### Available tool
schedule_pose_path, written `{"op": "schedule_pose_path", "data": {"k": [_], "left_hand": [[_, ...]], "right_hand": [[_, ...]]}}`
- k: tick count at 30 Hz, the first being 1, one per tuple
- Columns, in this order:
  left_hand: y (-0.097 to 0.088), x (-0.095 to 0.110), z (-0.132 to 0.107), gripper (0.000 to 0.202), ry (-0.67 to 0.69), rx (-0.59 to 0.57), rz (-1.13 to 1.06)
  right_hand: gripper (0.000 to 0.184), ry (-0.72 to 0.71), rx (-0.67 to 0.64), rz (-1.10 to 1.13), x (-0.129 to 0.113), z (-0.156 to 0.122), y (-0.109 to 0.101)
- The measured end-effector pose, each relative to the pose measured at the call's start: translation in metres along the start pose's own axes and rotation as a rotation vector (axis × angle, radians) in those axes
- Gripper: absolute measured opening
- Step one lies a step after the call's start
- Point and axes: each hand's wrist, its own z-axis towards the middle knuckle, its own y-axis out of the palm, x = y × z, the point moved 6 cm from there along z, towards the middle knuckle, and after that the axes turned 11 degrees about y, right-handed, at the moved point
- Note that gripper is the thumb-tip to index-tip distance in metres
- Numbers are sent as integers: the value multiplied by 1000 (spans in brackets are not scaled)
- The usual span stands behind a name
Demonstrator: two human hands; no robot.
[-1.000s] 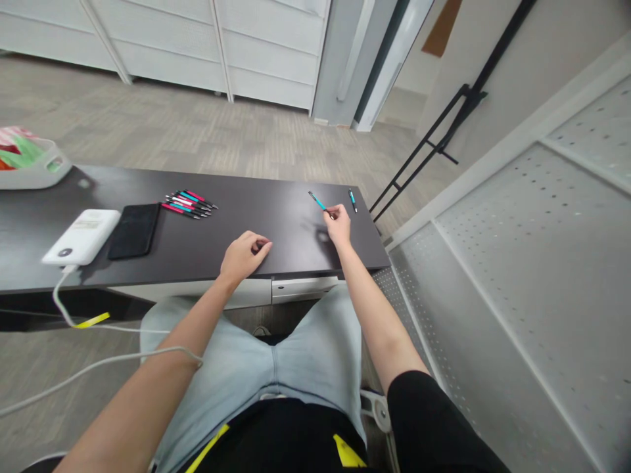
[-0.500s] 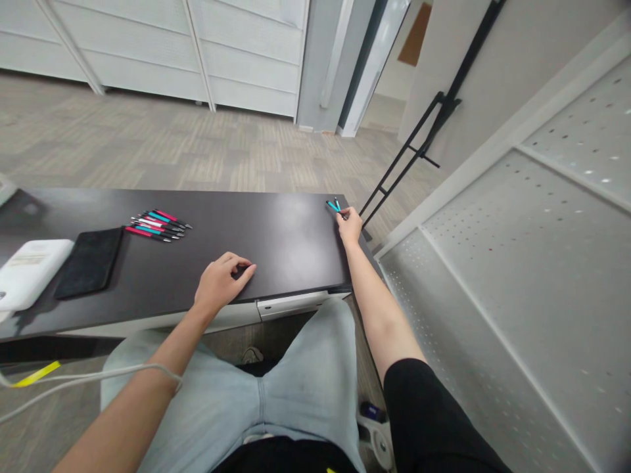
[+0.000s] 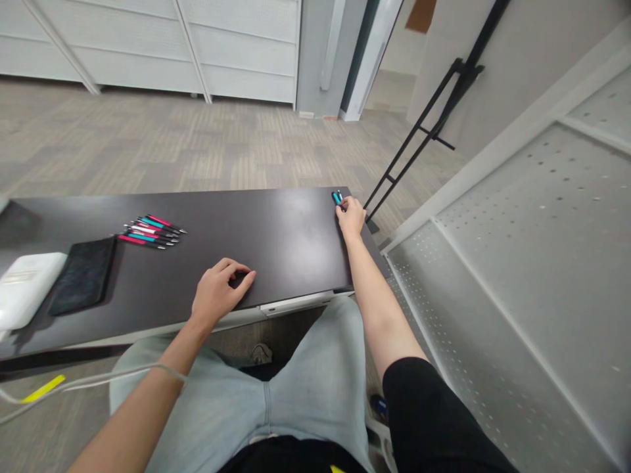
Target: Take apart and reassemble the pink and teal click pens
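At the far right corner of the dark desk (image 3: pixel 276 236), my right hand (image 3: pixel 351 217) has its fingers closed on turquoise-and-black pens (image 3: pixel 336 198). Their ends stick out past the fingertips; the rest is hidden by the hand. My left hand (image 3: pixel 219 292) rests near the desk's front edge, fingers curved and thumb apart, with nothing in it. Further left lies a loose bundle of several pens (image 3: pixel 152 231) in red, turquoise and white with black grips, side by side.
A flat black pouch (image 3: pixel 83 276) and a white rounded device (image 3: pixel 29 289) lie on the desk's left. A perforated white panel (image 3: pixel 517 263) and a black metal stand (image 3: pixel 419 141) are at the right. A pale cable (image 3: pixel 113 376) crosses my left forearm.
The turquoise pens by my right hand were spread in a V and now lie closer together. My left hand stays in place. The view has shifted slightly.
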Motion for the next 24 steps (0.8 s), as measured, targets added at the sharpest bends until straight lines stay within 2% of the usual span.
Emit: {"op": "schedule_pose_path", "data": {"k": [5,17,24], "left_hand": [[0,1,1,35,7,-5,1],[-2,5,1,34,30,-38,51],[-2,6,1,31,18,-21,48]], "right_hand": [[27,-7,-35,-17,-2,-2,-1],[38,-104,-51,-153,-15,-10,4],[44,-70,-27,-123,-11,-9,5]]}}
